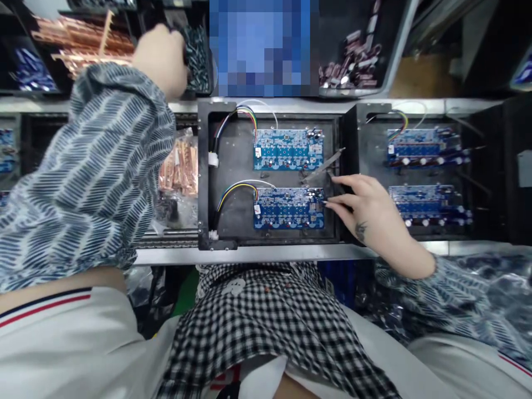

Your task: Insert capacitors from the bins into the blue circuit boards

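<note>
Circuit board (288, 208), the lower one in the black tray (233, 166): my right hand (369, 213) touches its right edge, fingers extended. My left hand (160, 61) reaches into the screw bin (197, 58); grip hidden.

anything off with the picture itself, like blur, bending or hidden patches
Head view: a pixelated block hides the top centre; the shelf edge and rail bow from wide-lens distortion. The left hand in the screw bin looks softly blurred, the right hand at the lower blue board sharper. Bins at the top are dim, and the right tray smears toward the edge.
</note>
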Tool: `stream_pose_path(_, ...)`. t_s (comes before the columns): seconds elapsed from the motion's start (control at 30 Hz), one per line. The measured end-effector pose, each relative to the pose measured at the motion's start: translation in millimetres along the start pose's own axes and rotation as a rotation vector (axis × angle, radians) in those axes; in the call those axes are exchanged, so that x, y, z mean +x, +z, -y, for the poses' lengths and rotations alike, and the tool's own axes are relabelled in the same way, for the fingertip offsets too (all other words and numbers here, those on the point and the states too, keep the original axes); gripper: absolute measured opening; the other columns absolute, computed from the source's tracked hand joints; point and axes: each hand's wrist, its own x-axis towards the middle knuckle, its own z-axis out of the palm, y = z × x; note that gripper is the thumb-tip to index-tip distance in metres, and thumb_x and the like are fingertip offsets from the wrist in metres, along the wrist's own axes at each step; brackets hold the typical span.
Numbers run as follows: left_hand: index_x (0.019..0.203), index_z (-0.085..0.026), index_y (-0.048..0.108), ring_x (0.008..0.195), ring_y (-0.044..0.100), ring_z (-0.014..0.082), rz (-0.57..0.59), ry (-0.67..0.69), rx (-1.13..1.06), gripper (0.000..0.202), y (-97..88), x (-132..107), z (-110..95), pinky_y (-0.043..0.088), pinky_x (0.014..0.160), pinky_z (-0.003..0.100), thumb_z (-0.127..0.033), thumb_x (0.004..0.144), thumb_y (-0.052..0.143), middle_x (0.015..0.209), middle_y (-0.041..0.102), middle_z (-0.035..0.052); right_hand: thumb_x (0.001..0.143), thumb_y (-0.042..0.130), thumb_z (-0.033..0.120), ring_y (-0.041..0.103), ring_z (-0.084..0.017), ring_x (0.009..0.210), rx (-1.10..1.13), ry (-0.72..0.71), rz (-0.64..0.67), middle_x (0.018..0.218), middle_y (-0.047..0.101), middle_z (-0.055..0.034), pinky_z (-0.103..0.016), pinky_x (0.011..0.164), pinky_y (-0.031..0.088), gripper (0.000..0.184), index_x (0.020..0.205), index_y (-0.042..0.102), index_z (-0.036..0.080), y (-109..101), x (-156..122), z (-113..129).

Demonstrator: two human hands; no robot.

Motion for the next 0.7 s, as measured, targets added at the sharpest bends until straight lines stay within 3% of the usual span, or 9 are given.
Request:
stream_pose_path(0.2, 0.124, -0.015, 0.067, 0.119, 0.038, 0.0226, -0.048, 0.012, -0.009, 0.033, 8.9, 22, 19, 0.017, 0.127, 0.035, -0.035, 0.100, 0.057, 0.131, 0.066, -0.0029, 0.098, 0.057, 0.032, 0.063, -0.035, 0.115, -0.050, 0.018, 0.007, 0.117, 0.070, -0.0144, -0.049, 0.089, 0.052, 0.026, 0.084, 0.076, 0.020, 3, 6, 0)
stream_pose_path(0.3, 0.128, -0.015, 0.067, 0.115, 0.036, 0.0210, -0.096, 0.029, -0.027, 0.037, 4.2, 19, 18, 0.015, 0.125, 0.030, -0.041, 0.105, 0.052, 0.130, 0.064, -0.0022, 0.097, 0.056, 0.032, 0.063, -0.035, 0.113, -0.080, 0.029, 0.039, 0.115, 0.071, -0.0133, -0.048, 0.086, 0.049, 0.027, 0.082, 0.076, 0.021, 4, 8, 1)
stream_pose_path(0.47, 0.148, -0.008, 0.052, 0.114, 0.033, 0.0164, -0.026, -0.015, 0.151, 0.047, -9.8, 8, 9, 0.014, 0.123, 0.023, -0.036, 0.111, 0.044, 0.131, 0.050, 0.0014, 0.095, 0.057, 0.031, 0.062, -0.034, 0.111, -0.106, 0.059, 0.038, 0.111, 0.070, -0.0122, -0.047, 0.085, 0.047, 0.026, 0.079, 0.075, 0.021, 9, 8, 2)
stream_pose_path(0.53, 0.149, -0.010, 0.050, 0.116, 0.031, 0.0148, -0.020, -0.009, 0.087, 0.045, -17.2, 4, 9, 0.012, 0.124, 0.020, -0.035, 0.113, 0.042, 0.126, 0.049, 0.0014, 0.094, 0.058, 0.031, 0.062, -0.034, 0.110, -0.110, 0.069, 0.030, 0.110, 0.069, -0.0123, -0.047, 0.084, 0.047, 0.025, 0.077, 0.074, 0.021, 10, 9, 2)
stream_pose_path(0.6, 0.148, -0.015, 0.050, 0.118, 0.032, 0.0126, 0.151, 0.033, -0.109, 0.042, -24.8, 1, 9, 0.016, 0.123, 0.016, -0.036, 0.113, 0.045, 0.118, 0.051, 0.0001, 0.093, 0.059, 0.031, 0.062, -0.034, 0.108, -0.112, 0.087, 0.037, 0.110, 0.069, -0.0125, -0.047, 0.083, 0.047, 0.023, 0.075, 0.072, 0.021, 10, 10, 3)
stream_pose_path(0.7, 0.140, -0.019, 0.056, 0.118, 0.040, 0.0104, 0.591, 0.056, -0.505, 0.040, -30.2, -4, 3, 0.033, 0.115, 0.013, -0.044, 0.109, 0.056, 0.104, 0.055, -0.0009, 0.091, 0.061, 0.030, 0.060, -0.034, 0.105, -0.115, 0.121, 0.054, 0.108, 0.067, -0.0125, -0.046, 0.081, 0.046, 0.021, 0.074, 0.070, 0.022, 9, 12, 5)
